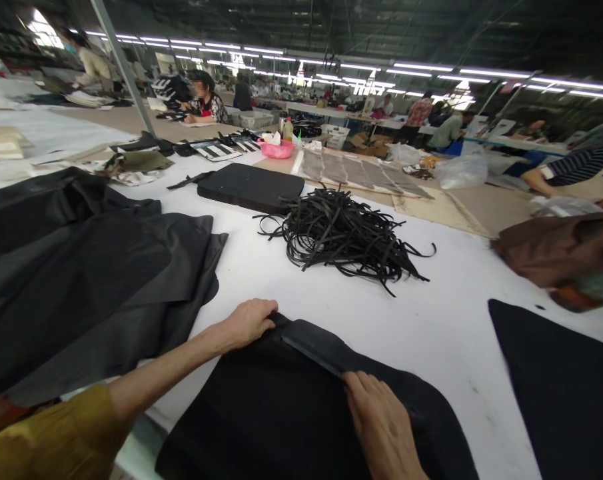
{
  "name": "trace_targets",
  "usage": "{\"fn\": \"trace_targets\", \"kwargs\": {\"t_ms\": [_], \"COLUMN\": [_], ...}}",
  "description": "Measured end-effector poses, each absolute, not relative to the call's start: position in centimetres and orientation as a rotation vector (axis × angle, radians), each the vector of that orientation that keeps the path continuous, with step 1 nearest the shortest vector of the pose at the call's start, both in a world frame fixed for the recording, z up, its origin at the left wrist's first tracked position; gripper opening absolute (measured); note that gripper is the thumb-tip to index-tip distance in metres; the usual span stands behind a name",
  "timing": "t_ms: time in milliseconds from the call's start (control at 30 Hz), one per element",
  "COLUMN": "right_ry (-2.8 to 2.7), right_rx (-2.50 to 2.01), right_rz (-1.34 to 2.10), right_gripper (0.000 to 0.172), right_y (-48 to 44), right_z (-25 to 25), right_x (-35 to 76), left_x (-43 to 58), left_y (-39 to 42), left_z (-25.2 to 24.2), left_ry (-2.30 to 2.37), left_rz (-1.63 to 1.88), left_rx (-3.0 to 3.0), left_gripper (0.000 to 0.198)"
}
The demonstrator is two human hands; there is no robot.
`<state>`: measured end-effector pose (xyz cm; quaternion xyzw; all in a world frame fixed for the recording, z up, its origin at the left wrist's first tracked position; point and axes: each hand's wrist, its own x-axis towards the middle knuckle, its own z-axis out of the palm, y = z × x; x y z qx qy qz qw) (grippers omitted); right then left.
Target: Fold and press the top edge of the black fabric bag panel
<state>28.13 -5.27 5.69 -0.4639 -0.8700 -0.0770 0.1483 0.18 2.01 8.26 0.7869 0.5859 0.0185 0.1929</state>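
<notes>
A large black leather-like panel lies on the white tabletop in front of me. Along its far edge runs a narrow black strip. My left hand is closed on the panel's far left corner, thumb and fingers pinching the edge. Farther right, my right hand has its fingertips closed at the strip's right end, the back of the hand toward me. Beyond the panel a tangled heap of thin black strips rests on the table. A stack of black rounded panels sits behind it.
Large black sheets spread over the left side of the table. Another black panel lies at the right. A pink basin stands farther back, near a metal post. Co-workers are at other tables; one leans in at right.
</notes>
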Motion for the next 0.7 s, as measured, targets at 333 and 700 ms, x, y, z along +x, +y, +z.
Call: {"fn": "trace_targets", "kwargs": {"t_ms": [333,700], "right_ry": [-2.640,-2.596], "right_rx": [-1.148,-1.411], "right_rz": [-0.456,-0.206], "right_gripper": [0.032,0.040], "right_y": [-6.4,-5.1], "right_z": [5.4,6.2], "right_x": [28.3,28.0], "left_x": [1.3,1.6], "left_y": [2.4,3.4], "left_z": [8.0,7.3], "left_ry": [1.996,2.024], "left_rz": [0.055,0.149], "left_rx": [2.072,1.951], "left_gripper": [0.022,0.017]}}
